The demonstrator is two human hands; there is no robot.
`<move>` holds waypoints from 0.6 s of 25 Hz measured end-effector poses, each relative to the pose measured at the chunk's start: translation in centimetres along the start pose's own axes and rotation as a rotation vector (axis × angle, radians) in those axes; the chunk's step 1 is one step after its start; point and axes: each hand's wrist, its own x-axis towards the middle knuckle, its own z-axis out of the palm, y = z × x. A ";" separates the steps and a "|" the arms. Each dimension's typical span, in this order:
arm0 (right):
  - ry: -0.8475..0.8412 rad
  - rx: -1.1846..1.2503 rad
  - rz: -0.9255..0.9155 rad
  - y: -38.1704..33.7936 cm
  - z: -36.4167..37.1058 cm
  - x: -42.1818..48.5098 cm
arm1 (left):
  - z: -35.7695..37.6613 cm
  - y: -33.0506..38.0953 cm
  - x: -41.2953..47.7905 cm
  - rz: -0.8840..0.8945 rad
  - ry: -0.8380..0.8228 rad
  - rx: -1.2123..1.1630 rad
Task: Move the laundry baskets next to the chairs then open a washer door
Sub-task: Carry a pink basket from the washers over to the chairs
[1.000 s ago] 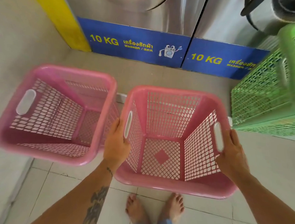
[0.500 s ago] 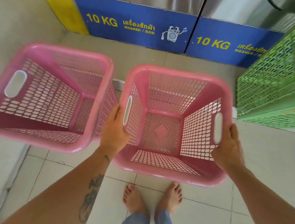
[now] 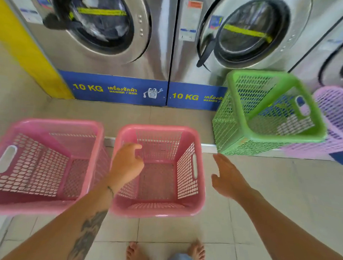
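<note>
2 front-loading washers stand side by side against the back, both doors shut. The left washer has a blue kick panel lettered "10 KG" in yellow, Thai script, "WASHER /" with further small characters, and a cartoon washer figure. The right washer has a matching panel reading "10 KG" and "WASHER /", cut off by a green basket. Door stickers and a yellow strip across each glass are too blurred to read.

2 pink laundry baskets sit on the floor, rims just beside each other. The left pink basket lies near the left wall; the centre pink basket stands directly before the person's bare feet. The green basket rests tilted on the raised step before the right washer, with a lilac basket touching it on the right.

The left hand hangs over the centre basket's left rim, fingers loosely curled, holding nothing. The right hand is spread flat, apart from the basket's right wall, gripping nothing.

Open tiled floor extends to the right of the centre basket. A yellow column bounds the left washer.
</note>
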 end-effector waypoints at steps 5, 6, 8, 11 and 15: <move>0.138 0.002 -0.035 4.5 -8.4 -4.8 | 1.9 12.0 -2.7 0.170 -0.069 -0.025; 0.159 0.003 -0.036 5.9 -9.8 -5.7 | 2.9 14.5 -3.5 0.205 -0.086 -0.018; 0.192 0.003 -0.048 9.1 -12.7 -7.3 | 5.0 19.5 -5.0 0.220 -0.109 -0.022; 0.218 0.030 -0.044 14.8 -17.6 -10.0 | 8.6 27.2 -7.5 0.224 -0.083 -0.010; 0.243 0.082 -0.049 21.4 -23.3 -12.5 | 12.3 36.3 -10.9 0.222 -0.132 0.039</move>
